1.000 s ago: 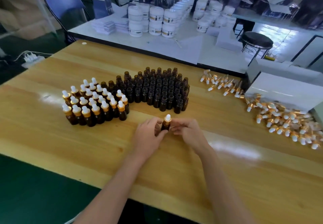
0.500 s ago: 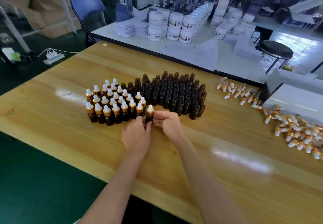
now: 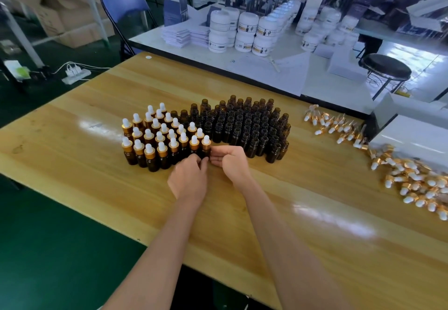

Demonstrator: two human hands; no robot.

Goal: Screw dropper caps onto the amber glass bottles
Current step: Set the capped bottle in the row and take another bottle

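Observation:
A capped amber bottle point(image 3: 206, 143) with a gold collar and white bulb stands at the right end of the front row of capped bottles point(image 3: 155, 137). My left hand point(image 3: 189, 180) and my right hand point(image 3: 230, 162) meet at its lower body, fingers curled round it from both sides. The bottle's base is hidden behind my fingers. Right behind it stands a dense block of uncapped amber bottles point(image 3: 247, 125). Loose dropper caps point(image 3: 412, 181) lie heaped at the right of the wooden table point(image 3: 315, 225), with several more caps point(image 3: 334, 125) farther back.
A white box point(image 3: 412, 140) sits at the table's right edge beside the caps. Behind, a second table carries white jars point(image 3: 244, 31) and paper stacks. A blue chair point(image 3: 123, 2) and a black stool point(image 3: 385, 70) stand beyond. Green floor lies left.
Both hands carried the capped bottle from the table's middle leftward and away from me to the end of the capped row. The camera view shifted with them.

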